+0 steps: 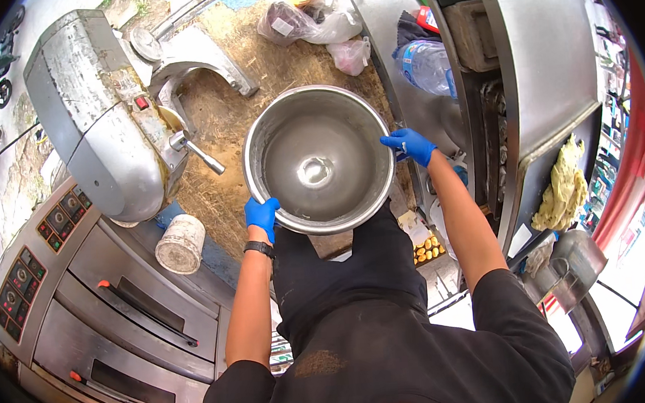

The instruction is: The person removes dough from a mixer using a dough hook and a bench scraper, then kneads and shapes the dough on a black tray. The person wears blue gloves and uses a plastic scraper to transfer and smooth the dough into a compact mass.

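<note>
A large stainless steel mixing bowl point(318, 150) is held in front of my body, its mouth facing up towards me. No contents show in it beyond a bright reflection at the bottom. My left hand point(261, 216), in a blue glove, grips the rim at the lower left. On the opposite side my right hand point(412, 145), also blue-gloved, holds the bowl by its right edge, perhaps at a handle partly hidden by the fingers. Left of the bowl stands a worn planetary mixer point(117, 121) with a bowl-support yoke point(206, 54) and no bowl mounted.
A dirty white bucket point(181, 244) stands near a deck oven point(120, 308) at left. Plastic bags point(314, 23) lie ahead. To the right are a large plastic bottle point(425, 68), a steel counter point(548, 41), dough point(561, 185) and a tray of small baked pieces point(428, 249).
</note>
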The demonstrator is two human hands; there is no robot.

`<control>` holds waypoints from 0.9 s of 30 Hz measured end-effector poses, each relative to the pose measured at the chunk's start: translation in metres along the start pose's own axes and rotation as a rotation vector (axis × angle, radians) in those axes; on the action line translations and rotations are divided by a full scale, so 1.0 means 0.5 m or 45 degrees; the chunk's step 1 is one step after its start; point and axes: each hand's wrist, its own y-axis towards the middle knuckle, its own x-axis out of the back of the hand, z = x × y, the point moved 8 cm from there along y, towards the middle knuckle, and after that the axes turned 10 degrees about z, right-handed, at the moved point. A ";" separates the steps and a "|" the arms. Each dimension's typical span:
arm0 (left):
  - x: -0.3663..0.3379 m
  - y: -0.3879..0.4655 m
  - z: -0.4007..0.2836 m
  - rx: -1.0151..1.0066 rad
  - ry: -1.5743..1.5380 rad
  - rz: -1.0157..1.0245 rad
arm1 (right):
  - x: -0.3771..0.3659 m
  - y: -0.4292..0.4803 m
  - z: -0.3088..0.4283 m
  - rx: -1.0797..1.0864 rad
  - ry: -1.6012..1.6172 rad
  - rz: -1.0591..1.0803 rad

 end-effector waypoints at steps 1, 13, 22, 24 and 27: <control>-0.006 0.028 0.003 0.022 -0.022 -0.040 | 0.017 0.049 0.024 -0.071 -0.067 -0.062; -0.058 0.391 0.088 -0.070 0.050 -0.419 | 0.180 0.670 0.607 0.371 -0.900 -1.028; -0.033 0.450 0.093 -0.049 -0.035 -0.353 | 0.099 0.815 0.662 1.073 -1.447 -0.240; -0.014 0.449 0.104 -0.017 -0.039 -0.375 | 0.049 0.786 0.671 1.111 -1.345 -0.174; -0.010 0.441 0.093 0.012 -0.013 -0.364 | 0.034 0.643 0.697 0.967 -1.232 -0.129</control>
